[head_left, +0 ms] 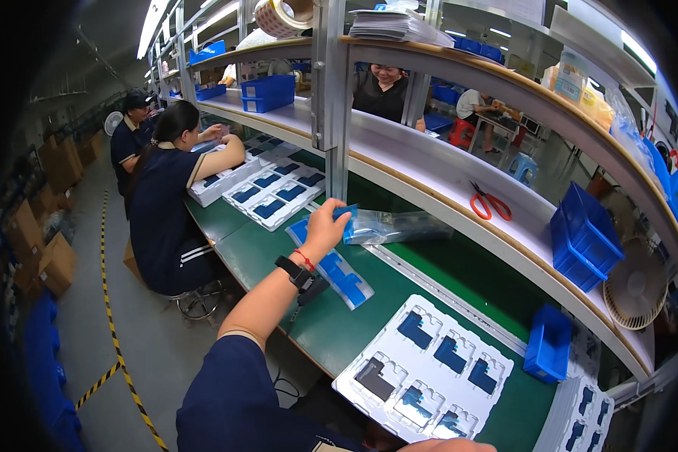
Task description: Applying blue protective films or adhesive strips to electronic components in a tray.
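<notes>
My left hand [328, 228], with a dark band and a red cord at the wrist, reaches far across the green bench. Its fingers are closed on a piece of blue film [349, 213]. Right beside the film lies a clear plastic bag [403, 226]; I cannot tell whether the two are joined. Under my wrist, clear strips with blue patches [345, 277] lie on the bench. Of my right hand [448, 447] only a sliver of skin shows at the lower edge, fingers hidden. Near it sits a white molded tray [399, 350] holding several dark flat parts.
Stacked trays [572, 414] and a blue bin [548, 343] stand at the right. Above the bench runs a shelf with red-handled scissors [491, 202], blue bins [584, 237] and a fan [635, 282]. A metal post [331, 90] rises behind my hand. Co-workers [177, 188] sit at left beside more trays [275, 192].
</notes>
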The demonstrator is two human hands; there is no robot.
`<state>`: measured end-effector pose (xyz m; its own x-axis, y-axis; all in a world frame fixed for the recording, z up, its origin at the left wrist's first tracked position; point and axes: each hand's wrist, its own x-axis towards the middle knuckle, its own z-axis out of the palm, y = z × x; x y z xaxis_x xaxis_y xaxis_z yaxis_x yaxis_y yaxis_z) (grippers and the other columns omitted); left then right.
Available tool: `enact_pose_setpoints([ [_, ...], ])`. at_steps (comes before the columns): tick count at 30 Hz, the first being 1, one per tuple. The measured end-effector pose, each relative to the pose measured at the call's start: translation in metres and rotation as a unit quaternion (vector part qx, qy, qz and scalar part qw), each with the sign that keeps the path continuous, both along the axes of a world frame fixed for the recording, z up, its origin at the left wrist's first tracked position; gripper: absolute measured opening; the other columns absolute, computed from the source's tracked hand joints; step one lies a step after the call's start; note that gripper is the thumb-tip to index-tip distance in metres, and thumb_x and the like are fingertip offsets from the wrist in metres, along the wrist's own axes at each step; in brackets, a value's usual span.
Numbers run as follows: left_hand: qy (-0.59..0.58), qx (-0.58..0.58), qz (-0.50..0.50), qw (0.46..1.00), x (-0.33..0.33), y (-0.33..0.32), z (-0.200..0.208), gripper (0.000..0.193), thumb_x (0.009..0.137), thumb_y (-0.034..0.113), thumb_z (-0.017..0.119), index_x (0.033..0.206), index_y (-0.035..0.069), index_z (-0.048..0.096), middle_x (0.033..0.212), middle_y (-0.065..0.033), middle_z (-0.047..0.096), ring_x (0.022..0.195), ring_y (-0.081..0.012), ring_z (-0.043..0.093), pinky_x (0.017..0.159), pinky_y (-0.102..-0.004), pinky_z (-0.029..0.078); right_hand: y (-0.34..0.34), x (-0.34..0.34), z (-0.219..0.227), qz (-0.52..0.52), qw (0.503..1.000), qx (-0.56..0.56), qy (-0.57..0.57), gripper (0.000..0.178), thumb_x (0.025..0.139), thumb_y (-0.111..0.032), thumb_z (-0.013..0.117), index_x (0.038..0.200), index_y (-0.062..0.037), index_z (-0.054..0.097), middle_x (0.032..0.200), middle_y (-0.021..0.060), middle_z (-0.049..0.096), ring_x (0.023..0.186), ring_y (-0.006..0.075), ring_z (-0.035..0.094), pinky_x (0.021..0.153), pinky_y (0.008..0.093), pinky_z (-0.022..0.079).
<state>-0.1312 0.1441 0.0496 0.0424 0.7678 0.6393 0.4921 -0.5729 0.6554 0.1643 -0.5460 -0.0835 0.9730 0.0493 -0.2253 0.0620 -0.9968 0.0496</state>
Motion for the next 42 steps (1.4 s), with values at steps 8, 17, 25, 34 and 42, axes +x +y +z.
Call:
enact_pose_setpoints([
  [8, -0.089, 0.032, -0.216, 0.972, 0.05, -0.041, 0.018, 0.014, 0.08, 0.012, 0.068, 0.085, -0.001, 0.065, 0.081, -0.011, 0.065, 0.075, -0.0187, 0.062, 0.068, -0.0298, 0.048, 0.138, -0.053, 0.186, 0.216, 0.937, 0.204, 0.185, 0.024, 0.081, -0.016, 0.068, 0.095, 0.0035, 0.063, 0.081, 0.0192, 0.066, 0.071, 0.023, 0.063, 0.065, 0.0349, 0.049],
  [17, 0.024, 0.148, -0.464, 0.873, 0.071, -0.072, -0.018, 0.021, 0.074, 0.019, 0.073, 0.07, 0.002, 0.06, 0.089, -0.0101, 0.063, 0.087, -0.0287, 0.059, 0.078, -0.0372, 0.047, 0.316, -0.076, 0.224, 0.58, 0.709, 0.398, -0.039, 0.011, 0.081, -0.003, 0.064, 0.092, -0.0011, 0.062, 0.076, 0.0097, 0.063, 0.068, 0.0188, 0.06, 0.065, 0.0291, 0.048],
  [25, 0.016, 0.145, -0.521, 0.841, 0.08, -0.1, -0.022, 0.025, 0.066, 0.023, 0.075, 0.065, 0.001, 0.064, 0.084, -0.01, 0.064, 0.087, -0.0291, 0.058, 0.079, -0.0394, 0.044, 0.418, -0.085, 0.174, 0.657, 0.605, 0.449, 0.0, 0.028, 0.079, 0.0, 0.061, 0.107, -0.0001, 0.06, 0.096, 0.0152, 0.063, 0.086, 0.0294, 0.06, 0.078, 0.0365, 0.047],
  [34, 0.072, 0.074, -0.573, 0.813, 0.082, -0.11, -0.03, 0.03, 0.069, 0.029, 0.074, 0.067, 0.001, 0.065, 0.091, -0.0091, 0.063, 0.099, -0.0275, 0.055, 0.088, -0.0415, 0.039, 0.416, -0.077, 0.142, 0.545, 0.645, 0.524, 0.11, 0.014, 0.083, -0.001, 0.063, 0.096, 0.0026, 0.064, 0.09, 0.0122, 0.064, 0.084, 0.0206, 0.061, 0.076, 0.0309, 0.047],
  [42, -0.014, -0.174, -0.463, 0.869, 0.068, -0.115, -0.007, 0.047, 0.078, 0.027, 0.071, 0.115, 0.0, 0.058, 0.086, -0.0107, 0.061, 0.084, -0.0225, 0.058, 0.079, -0.0329, 0.045, 0.405, -0.062, 0.142, 0.472, 0.617, 0.602, -0.184, 0.014, 0.078, 0.003, 0.066, 0.092, 0.0023, 0.065, 0.087, 0.0173, 0.063, 0.079, 0.0285, 0.062, 0.072, 0.0346, 0.05],
])
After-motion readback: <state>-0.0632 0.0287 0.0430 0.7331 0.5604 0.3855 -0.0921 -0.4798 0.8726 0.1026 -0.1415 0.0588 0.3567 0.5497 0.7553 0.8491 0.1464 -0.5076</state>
